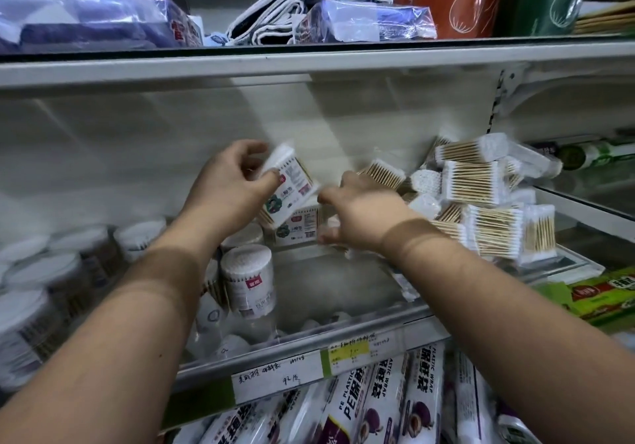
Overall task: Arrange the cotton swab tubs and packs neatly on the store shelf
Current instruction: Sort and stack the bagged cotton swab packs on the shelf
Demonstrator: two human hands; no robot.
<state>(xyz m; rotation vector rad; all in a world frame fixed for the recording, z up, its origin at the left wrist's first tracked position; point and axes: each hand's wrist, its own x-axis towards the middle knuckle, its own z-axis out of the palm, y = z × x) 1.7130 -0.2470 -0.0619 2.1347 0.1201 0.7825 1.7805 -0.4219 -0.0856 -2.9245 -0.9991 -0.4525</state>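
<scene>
Glossy clear plastic wraps the wooden-stemmed swab packs point(488, 182); the tubs point(248, 282) are smooth plastic, the shelf point(309, 62) matt.

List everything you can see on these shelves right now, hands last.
Swab box: one, white, held up at mid shelf.
Second swab box: one, white, resting below it.
Swab packs: a loose heap, clear with tan sticks, right.
Swab tubs: several, clear and white, left and centre.
Wrap rolls: several, white, bottom shelf.
Bagged cloths: several, blue, top shelf.
Left hand: grips the raised box.
Right hand: fingers spread, at the heap.
</scene>
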